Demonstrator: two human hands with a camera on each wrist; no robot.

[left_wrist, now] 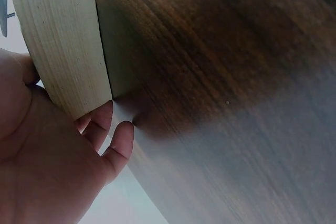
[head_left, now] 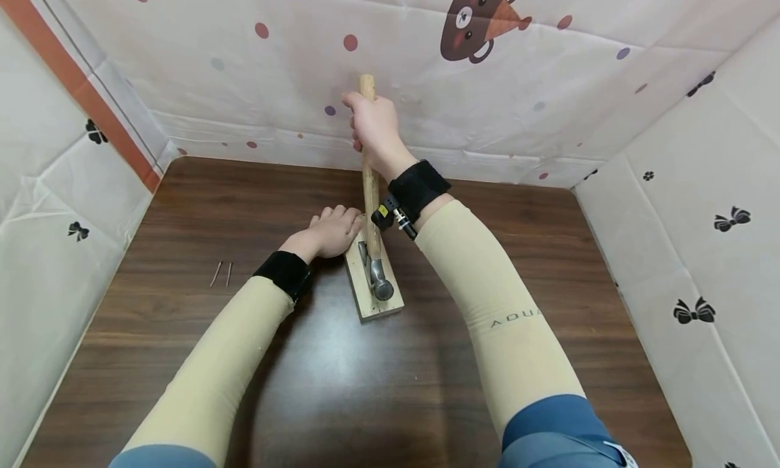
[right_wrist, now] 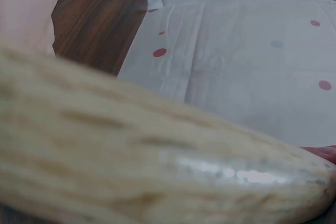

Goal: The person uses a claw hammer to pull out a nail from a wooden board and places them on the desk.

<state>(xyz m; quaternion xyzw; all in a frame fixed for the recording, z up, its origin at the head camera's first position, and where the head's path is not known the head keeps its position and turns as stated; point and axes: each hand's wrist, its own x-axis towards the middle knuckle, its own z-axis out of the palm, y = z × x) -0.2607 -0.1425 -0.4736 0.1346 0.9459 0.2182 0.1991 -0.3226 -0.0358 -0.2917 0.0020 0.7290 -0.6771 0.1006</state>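
Note:
My right hand [head_left: 376, 126] grips the wooden handle [right_wrist: 131, 145] of a claw hammer [head_left: 370, 183] near its far end. The hammer's metal head is low over a pale wooden board [head_left: 365, 302], its round face towards me and its claw pointing away. Whether the claw holds a nail is hard to tell; a thin dark pin shows beside the metal at the left wrist view's edge. My left hand [head_left: 334, 232] holds the board's far end, its fingers bent around that end [left_wrist: 68, 51] in the left wrist view.
Two loose nails [head_left: 222, 273] lie on the brown wood-grain table [head_left: 475, 387], left of my left forearm. White patterned sheets [head_left: 292, 61] stand as walls at the back and both sides, close behind my right hand.

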